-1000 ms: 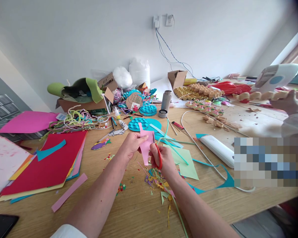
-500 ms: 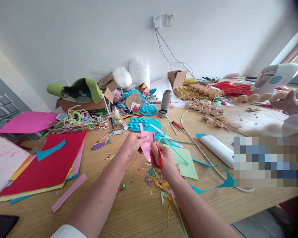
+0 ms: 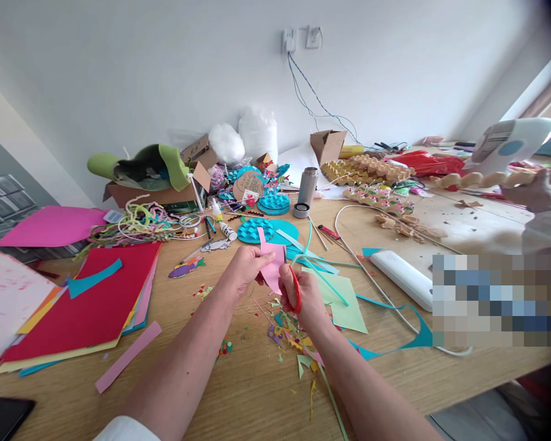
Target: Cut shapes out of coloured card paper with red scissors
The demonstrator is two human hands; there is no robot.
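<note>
A small piece of pink paper is pinched between the thumb and fingers of my left hand. Red-handled scissors are in my right hand, whose fingers are wrapped round the handle. The blades stand at the right edge of the pink paper, partly hidden by it. Just behind my hands lie turquoise paper discs and turquoise strips. A light green sheet is to the right of my right hand. Colourful paper scraps are scattered on the table below my hands.
Stacked coloured paper and a pink strip lie left, a phone at the lower left. A steel flask stands behind. At right are a white power strip, its cable and another person's hand holding an egg-carton strip.
The lower part of the pink paper has shifted slightly and looks shorter beside my right hand. My hands are almost where they were, still gripping the paper and scissors.
</note>
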